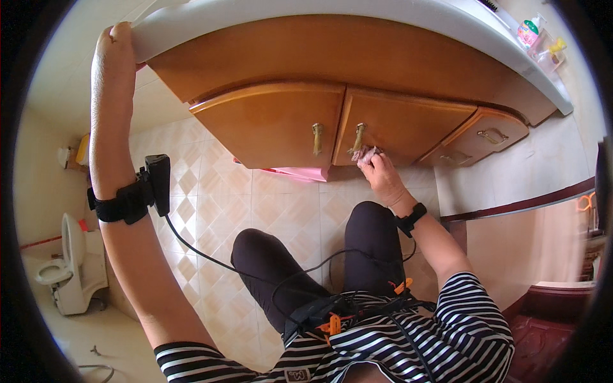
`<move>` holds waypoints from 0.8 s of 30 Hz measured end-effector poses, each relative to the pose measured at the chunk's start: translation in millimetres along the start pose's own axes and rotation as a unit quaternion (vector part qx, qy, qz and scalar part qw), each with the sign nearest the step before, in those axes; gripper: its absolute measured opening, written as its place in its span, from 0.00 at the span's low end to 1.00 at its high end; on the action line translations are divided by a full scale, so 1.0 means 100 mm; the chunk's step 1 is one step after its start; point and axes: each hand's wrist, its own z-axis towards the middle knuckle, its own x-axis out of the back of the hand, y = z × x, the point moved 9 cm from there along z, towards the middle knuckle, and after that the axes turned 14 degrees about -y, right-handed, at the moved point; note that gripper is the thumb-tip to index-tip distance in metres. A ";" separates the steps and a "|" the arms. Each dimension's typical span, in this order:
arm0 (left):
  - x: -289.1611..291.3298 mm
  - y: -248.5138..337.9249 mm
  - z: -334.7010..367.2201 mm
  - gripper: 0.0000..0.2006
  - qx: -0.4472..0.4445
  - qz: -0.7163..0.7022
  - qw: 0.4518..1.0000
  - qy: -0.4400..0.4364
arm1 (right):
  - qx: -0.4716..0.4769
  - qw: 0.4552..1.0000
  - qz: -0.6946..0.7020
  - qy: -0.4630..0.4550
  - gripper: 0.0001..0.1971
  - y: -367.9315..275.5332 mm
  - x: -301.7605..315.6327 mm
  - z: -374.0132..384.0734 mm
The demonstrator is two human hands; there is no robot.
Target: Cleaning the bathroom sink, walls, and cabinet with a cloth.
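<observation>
My right hand (383,177) is closed on a crumpled pinkish cloth (365,154). The cloth presses against the lower part of the middle brown cabinet door (408,121), just below its brass-coloured handle (359,135). Up at the far left, my left hand (116,48) wraps round the corner of the white countertop (185,29); most of its fingers are hidden. Beside the middle door is a left cabinet door (271,121) with a similar upright handle (317,139). Both doors are shut.
A pink basin-like thing (300,173) pokes out under the cabinet. Drawers (491,135) are at its right end. A pump bottle (530,30) stands on the countertop. Black cables (204,252) run from my left wrist strap across my knees. A white toilet (73,268) is at far left.
</observation>
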 end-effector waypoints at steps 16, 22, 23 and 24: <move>-0.03 0.00 -0.04 0.23 -0.016 0.018 1.000 0.003 | 0.036 0.990 -0.132 0.027 0.13 -0.10 0.30 0.00; -0.06 0.03 -0.06 0.26 -0.030 -0.004 1.000 -0.007 | 0.043 0.990 -0.133 -0.004 0.15 -0.22 0.45 0.01; -0.08 0.06 -0.09 0.26 -0.029 -0.003 1.000 -0.004 | 0.032 0.992 -0.117 0.022 0.15 -0.31 0.61 0.01; -0.08 0.13 -0.14 0.26 -0.048 0.005 0.999 -0.005 | 0.022 0.994 -0.100 0.047 0.16 -0.38 0.76 0.03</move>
